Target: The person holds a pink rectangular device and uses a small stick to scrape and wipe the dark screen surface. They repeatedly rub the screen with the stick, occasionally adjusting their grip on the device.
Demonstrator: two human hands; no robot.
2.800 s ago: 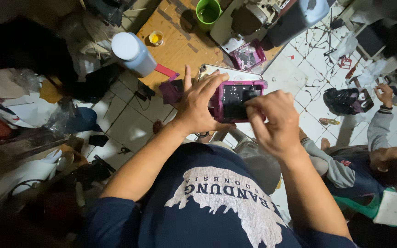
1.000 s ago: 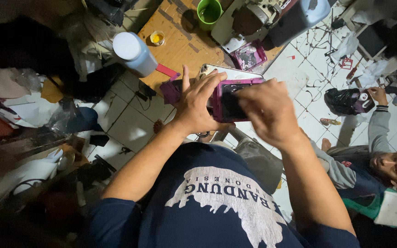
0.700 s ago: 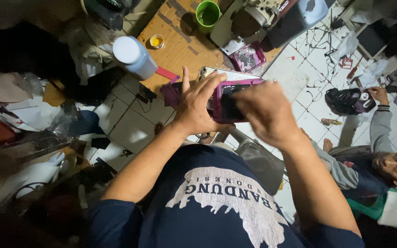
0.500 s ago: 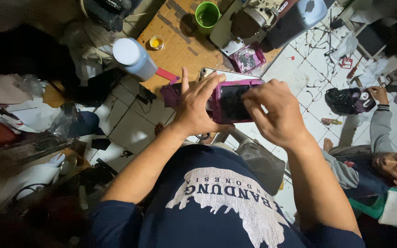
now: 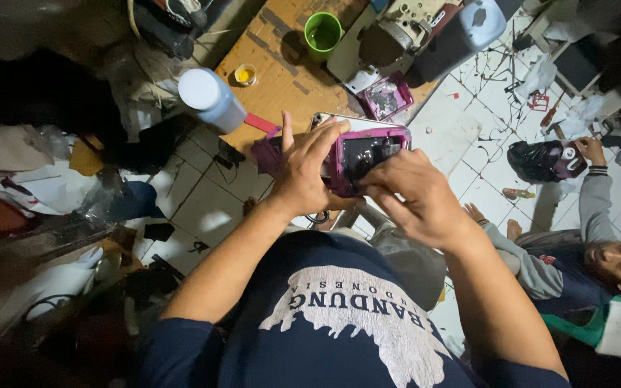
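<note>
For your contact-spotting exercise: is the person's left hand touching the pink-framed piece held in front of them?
Touching. The head view shows the left hand with its fingers spread over the left edge of the pink-framed piece, no gap visible.

Single view, from a camera worn on the person's head, facing steeply down over the chest and forearms. The left hand [image 5: 309, 167] and right hand [image 5: 410, 195] sit near the lens at frame centre, closed around a pink-cased phone [image 5: 366, 156]. Beyond them, farther off, lie the tiled floor [image 5: 203, 205] and the wooden worktop [image 5: 282, 75], whose near edge crosses the upper centre.
</note>
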